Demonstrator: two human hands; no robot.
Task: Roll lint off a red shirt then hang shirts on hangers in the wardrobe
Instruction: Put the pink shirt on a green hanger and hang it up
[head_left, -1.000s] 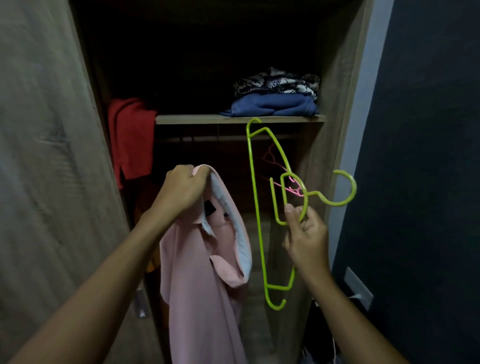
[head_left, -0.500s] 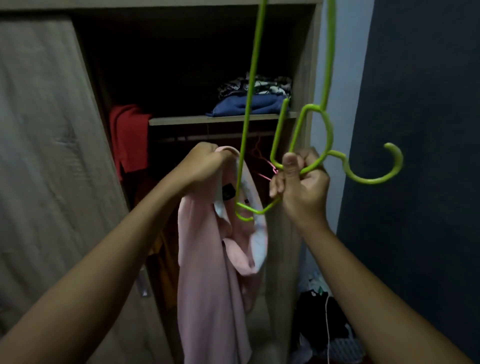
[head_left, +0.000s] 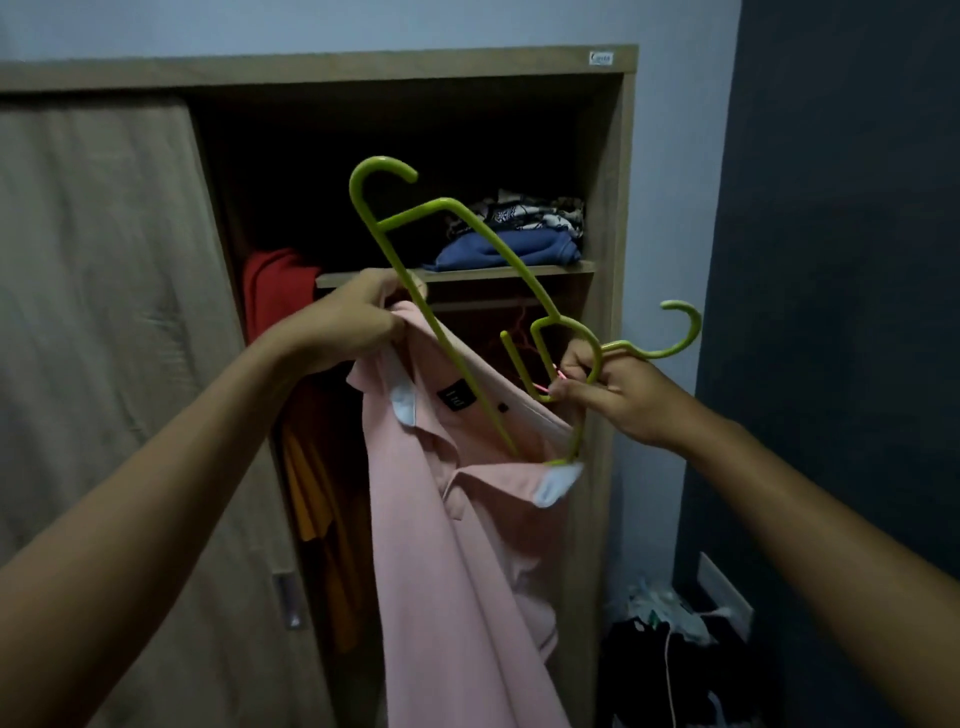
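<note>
A pink polo shirt (head_left: 467, 561) hangs in front of the open wardrobe (head_left: 613, 218). My left hand (head_left: 348, 317) grips its collar at the top. My right hand (head_left: 618, 400) holds a green plastic hanger (head_left: 498, 244) by its neck, hook pointing right. One end of the hanger is pushed down inside the shirt's neck opening; the other end sticks up to the left. A red shirt (head_left: 275, 291) hangs inside the wardrobe at the left.
A shelf (head_left: 457, 274) carries folded blue and patterned clothes (head_left: 519, 234). Orange clothing (head_left: 311, 488) hangs below the red shirt. A pink hanger (head_left: 519, 332) sits on the rail. The sliding door (head_left: 104, 364) covers the left side. Dark items lie on the floor (head_left: 670, 654) at the right.
The hanger has swung down from above and one end now sits inside the pink shirt's neck. The view has pulled back, showing the wardrobe top.
</note>
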